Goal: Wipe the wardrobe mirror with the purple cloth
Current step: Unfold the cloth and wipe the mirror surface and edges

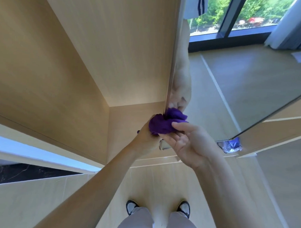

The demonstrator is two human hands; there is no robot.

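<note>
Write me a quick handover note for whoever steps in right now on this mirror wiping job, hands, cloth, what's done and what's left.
Left hand: closed on the bunched purple cloth, pressing it at the mirror's left edge, low down.
Right hand: open, fingers spread, touching the cloth's right side, not gripping it.
Mirror: on the open wardrobe door, reflecting the floor and window.
Done: cloth is in hand and at the glass; how much has been wiped cannot be told.
Left: probably wipe across the rest of the mirror surface.
</note>
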